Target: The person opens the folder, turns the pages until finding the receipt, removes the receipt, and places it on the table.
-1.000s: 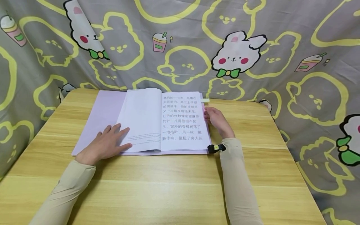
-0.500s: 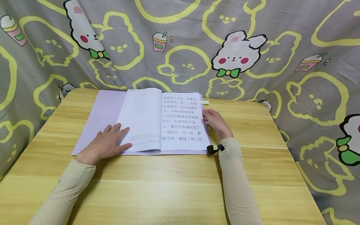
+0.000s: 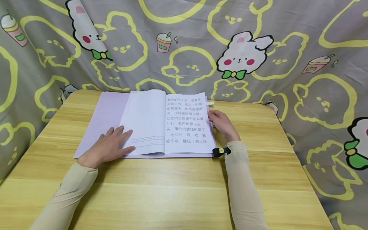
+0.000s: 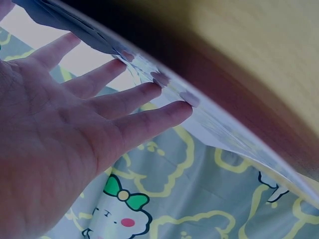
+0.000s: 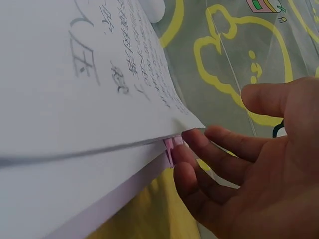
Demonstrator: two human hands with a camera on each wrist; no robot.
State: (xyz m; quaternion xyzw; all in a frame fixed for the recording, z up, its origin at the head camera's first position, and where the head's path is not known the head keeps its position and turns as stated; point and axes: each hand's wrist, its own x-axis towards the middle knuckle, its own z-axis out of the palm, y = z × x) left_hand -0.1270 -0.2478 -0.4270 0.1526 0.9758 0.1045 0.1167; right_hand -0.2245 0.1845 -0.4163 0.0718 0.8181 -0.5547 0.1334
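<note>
Fingers (image 4: 127,99) spread on left hand (image 3: 107,145), unclamped on right hand (image 3: 223,125); I could crease the white printed paper page (image 3: 186,126) by pushing its edge.

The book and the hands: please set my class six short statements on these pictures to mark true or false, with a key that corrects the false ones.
1. The left hand lies on the left side of the book. True.
2. The left hand is clenched into a fist. False: its fingers are spread.
3. The right hand is at the book's right edge. True.
4. The right page is blank. False: it bears text.
5. A pale tab sticks out past the right page. True.
6. The curtain is plain. False: it shows rabbits and cups.
</note>
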